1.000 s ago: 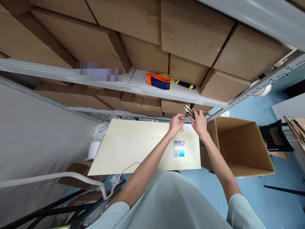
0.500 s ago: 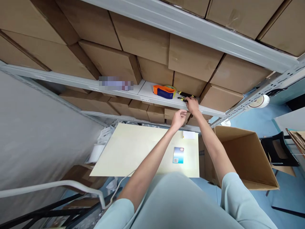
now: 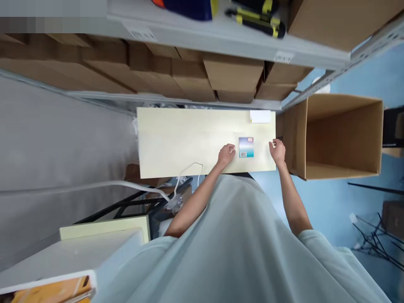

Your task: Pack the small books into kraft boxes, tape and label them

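On the cream tabletop (image 3: 176, 134) lies a small square packet (image 3: 246, 150), shaded purple to teal, with a barcode. My left hand (image 3: 226, 155) is just left of the packet, apart from it, fingers loosely bent and nothing visible in them. Over the table's right edge hovers my right hand (image 3: 278, 152), thumb and fingers apart, holding nothing. A small white box (image 3: 260, 116) sits at the back right of the tabletop. Above, on the grey shelf (image 3: 195, 35), rest yellow-and-black utility knives (image 3: 257, 21) and a partly cut-off dark blue and orange tool (image 3: 189, 7).
A big open cardboard carton (image 3: 344, 134) stands right of the table. Brown cardboard boxes (image 3: 233, 73) fill the lower shelf behind it. A white cable (image 3: 186, 168) crosses the table's front left edge. At the lower left is a white surface (image 3: 63, 256).
My right hand has left the utility knives on the shelf and come down to the table's right edge. My left hand has dropped beside the packet. The view has tilted down.
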The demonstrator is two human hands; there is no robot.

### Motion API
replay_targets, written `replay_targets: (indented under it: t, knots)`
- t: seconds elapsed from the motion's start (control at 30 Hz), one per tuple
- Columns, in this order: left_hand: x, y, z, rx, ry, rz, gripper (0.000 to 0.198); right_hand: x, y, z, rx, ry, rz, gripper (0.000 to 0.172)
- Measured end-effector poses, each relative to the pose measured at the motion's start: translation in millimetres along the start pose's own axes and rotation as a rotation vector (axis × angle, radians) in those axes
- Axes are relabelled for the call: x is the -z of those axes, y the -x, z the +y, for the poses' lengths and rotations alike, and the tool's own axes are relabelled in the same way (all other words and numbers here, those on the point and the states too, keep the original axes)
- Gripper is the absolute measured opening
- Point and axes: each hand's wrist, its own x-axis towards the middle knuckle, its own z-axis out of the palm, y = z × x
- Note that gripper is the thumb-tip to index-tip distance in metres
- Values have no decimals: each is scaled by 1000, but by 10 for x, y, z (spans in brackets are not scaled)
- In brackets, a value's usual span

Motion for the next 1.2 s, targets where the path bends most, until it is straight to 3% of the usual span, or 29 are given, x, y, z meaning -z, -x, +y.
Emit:
replay_targets:
  t: [0.07, 0.13, 0.3, 0.43, 0.6, 0.77, 0.93, 1.1, 1.2]
  knots:
    - [-223, 86, -180, -35, -62, -7, 26, -192, 217, 283, -171, 18, -64, 37]
    - [-380, 121, -279, -106, -134, 14, 30, -339, 299, 391, -265, 26, -70, 38]
    - [-515, 70, -382, -173, -231, -18, 41, -566, 216, 316, -351, -5, -13, 28]
    - [-508, 58, -438, -231, -284, -94, 52, -574, 194, 317, -287, -55, 0, 25]
    - [-601, 146, -435, -313, -284, -187, 59, -471, 223, 511, -293, -108, 98, 23]
    - [-730, 210, -378, -301, -270, -201, 63, -392, 195, 688, -279, -126, 55, 30]
    - [-608, 1, -359, -334, -265, -108, 76, -350, 129, 778, -233, -159, 14, 38]
    - [-403, -333, -346, -428, -432, -210, 80, -416, 46, 784, -205, -150, 34, 37]
    - [-362, -415, -336, -420, -457, -221, 81, -458, 39, 783, -232, -104, 70, 39]
